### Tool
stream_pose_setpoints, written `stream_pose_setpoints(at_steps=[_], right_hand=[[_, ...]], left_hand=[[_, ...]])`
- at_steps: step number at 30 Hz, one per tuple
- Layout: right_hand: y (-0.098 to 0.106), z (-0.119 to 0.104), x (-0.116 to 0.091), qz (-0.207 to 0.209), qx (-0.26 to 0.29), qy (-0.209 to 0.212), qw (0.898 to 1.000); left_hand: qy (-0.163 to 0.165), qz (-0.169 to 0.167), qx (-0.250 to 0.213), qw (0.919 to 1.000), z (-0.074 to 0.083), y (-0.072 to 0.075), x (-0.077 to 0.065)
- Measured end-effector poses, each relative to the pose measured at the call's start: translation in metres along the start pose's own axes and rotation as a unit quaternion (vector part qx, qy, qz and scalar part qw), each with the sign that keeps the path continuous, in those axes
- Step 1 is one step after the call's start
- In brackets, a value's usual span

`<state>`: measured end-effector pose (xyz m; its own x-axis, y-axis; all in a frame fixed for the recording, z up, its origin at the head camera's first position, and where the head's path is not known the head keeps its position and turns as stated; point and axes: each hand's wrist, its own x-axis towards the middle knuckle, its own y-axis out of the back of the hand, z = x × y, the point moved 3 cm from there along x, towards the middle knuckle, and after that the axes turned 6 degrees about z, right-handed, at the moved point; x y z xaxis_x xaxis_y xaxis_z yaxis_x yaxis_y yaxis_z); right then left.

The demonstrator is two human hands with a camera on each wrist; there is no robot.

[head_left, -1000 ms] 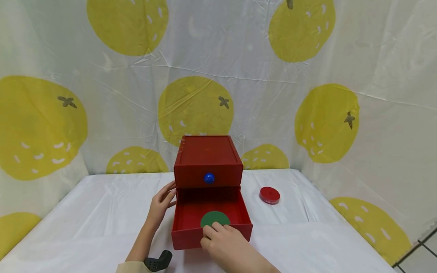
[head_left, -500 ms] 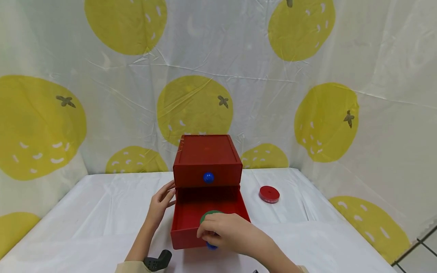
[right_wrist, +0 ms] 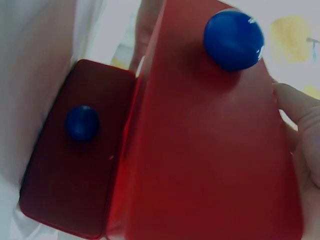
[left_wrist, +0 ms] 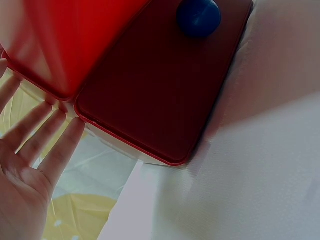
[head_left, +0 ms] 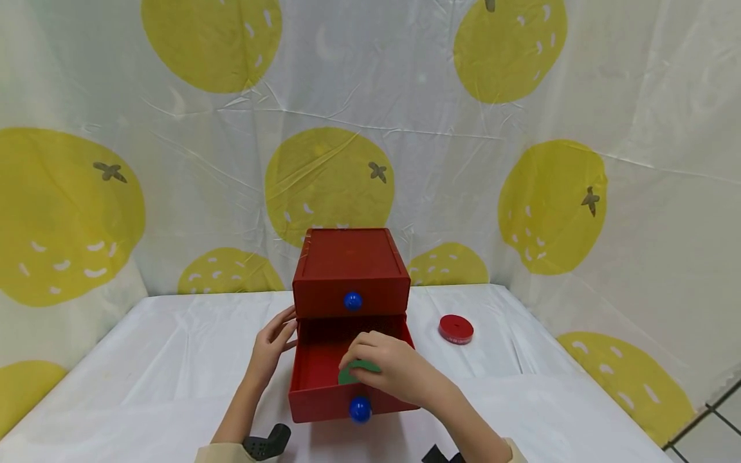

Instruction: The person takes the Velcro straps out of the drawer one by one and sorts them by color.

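A red drawer cabinet (head_left: 350,254) with blue knobs stands on the table, its middle drawer (head_left: 315,406) pulled out. Over this drawer, my right hand (head_left: 396,366) pinches a green disc (head_left: 348,375) between thumb and fingers; the hand covers part of it. In the right wrist view, the pulled-out drawer front (right_wrist: 200,145) hides the disc, and my thumb side shows at the right edge. My left hand (head_left: 271,341), fingers extended, rests its fingertips against the cabinet's left side. The left wrist view shows those fingers (left_wrist: 60,152) spread along the red edge.
Under the pulled-out drawer, a closed bottom drawer (right_wrist: 70,170) shows beside the white cloth. A red roll (head_left: 456,328) lies on the table right of the cabinet. White cloth (head_left: 173,366) covers the table, and a curtain with yellow fruit prints hangs behind.
My right hand has moved off the front of the pulled-out drawer, up and over its edge, and now pinches the green disc. The blue knob has come into sight. My left hand stays put.
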<state>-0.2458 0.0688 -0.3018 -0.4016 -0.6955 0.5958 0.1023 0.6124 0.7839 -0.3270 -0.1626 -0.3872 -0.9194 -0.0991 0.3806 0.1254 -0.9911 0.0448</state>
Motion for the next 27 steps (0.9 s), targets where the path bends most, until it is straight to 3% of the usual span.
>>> stream_pose_setpoints(at_steps=[9,16,27], right_hand=[[0.0,0.015,-0.002,-0.043,0.01,-0.114,0.992],[-0.002,0.026,-0.002,-0.105,0.055,-0.191,0.974],[-0.01,0.039,0.0,-0.175,0.163,-0.208,0.948]], left_hand=[[-0.002,0.001,-0.002,1.0,0.0,0.0,0.001],[0.0,0.001,-0.002,1.0,0.001,-0.001,0.001],[-0.009,0.011,-0.008,0.9999,0.002,-0.002,-0.002]])
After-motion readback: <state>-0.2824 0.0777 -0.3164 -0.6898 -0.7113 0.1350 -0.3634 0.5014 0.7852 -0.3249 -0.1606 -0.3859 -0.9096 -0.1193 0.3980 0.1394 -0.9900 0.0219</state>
